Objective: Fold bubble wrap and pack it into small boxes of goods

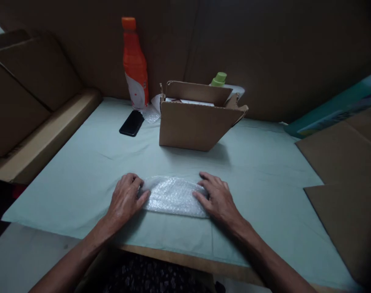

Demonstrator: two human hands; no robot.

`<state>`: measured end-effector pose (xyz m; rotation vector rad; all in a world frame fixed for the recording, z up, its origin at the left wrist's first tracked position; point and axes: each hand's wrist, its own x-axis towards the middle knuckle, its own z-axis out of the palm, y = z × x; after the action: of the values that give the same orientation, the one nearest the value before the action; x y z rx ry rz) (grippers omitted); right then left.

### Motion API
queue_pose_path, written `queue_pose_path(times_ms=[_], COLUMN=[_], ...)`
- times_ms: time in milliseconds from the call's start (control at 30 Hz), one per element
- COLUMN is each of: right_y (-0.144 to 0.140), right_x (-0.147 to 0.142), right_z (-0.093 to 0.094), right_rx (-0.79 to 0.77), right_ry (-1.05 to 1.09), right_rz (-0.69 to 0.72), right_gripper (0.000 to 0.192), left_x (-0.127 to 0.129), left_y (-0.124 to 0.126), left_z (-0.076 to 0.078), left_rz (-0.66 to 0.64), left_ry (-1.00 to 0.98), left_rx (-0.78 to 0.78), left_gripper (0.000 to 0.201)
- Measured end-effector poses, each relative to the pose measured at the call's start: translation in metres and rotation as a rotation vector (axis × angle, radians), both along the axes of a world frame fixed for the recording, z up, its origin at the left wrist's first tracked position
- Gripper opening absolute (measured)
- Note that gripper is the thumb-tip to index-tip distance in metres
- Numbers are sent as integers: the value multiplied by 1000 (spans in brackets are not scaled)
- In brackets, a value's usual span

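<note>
No text could be read anywhere. The orange bottle (134, 65) carried a white label, but its print was too blurred to make out.

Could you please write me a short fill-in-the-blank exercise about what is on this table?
1. Both hands, the left hand and the right hand, rest on a bundle of ____ wrap.
2. The phone lies flat beside the ____ bottle, at its foot.
3. The cardboard box stands with its flaps ____.
4. The table is covered with a pale ____ sheet.

Missing words: bubble; orange; open; green
</note>
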<state>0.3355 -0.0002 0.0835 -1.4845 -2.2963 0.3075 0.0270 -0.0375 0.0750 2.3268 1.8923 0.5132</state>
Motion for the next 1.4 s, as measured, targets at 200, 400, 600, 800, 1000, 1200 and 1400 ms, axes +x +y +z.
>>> queue_pose_path(times_ms=[200,400,600,800,1000,1200,1400], right_y=[-50,-111,-117,-124,-125,-127,-128], right_x=[-4,-23,-27,-11,-16,-10,7], right_z=[19,19,19,3,6,9,16], right_rx=[-253,-428,-891,-1019,-1135,-1110,-831], right_ry=[310,395,729,1185,1289,1249,965], right_rz=[-77,134,-100,-154,-82,-63,-80], right_gripper=[46,48,45,56,64,78,71], left_x=[7,58,72,28,55,65,68], left_y=[20,81,78,-39,-81,-69,-70], left_z=[23,45,37,28,0,3,1], left_rz=[-56,-429,-422,-593,-647,-604,-408], left_ry=[-151,31,-16,-306,-217,-263,-601], left_rx=[-30,-91,-3,48,134,204,45], left_gripper=[18,51,50,74,56,47,31])
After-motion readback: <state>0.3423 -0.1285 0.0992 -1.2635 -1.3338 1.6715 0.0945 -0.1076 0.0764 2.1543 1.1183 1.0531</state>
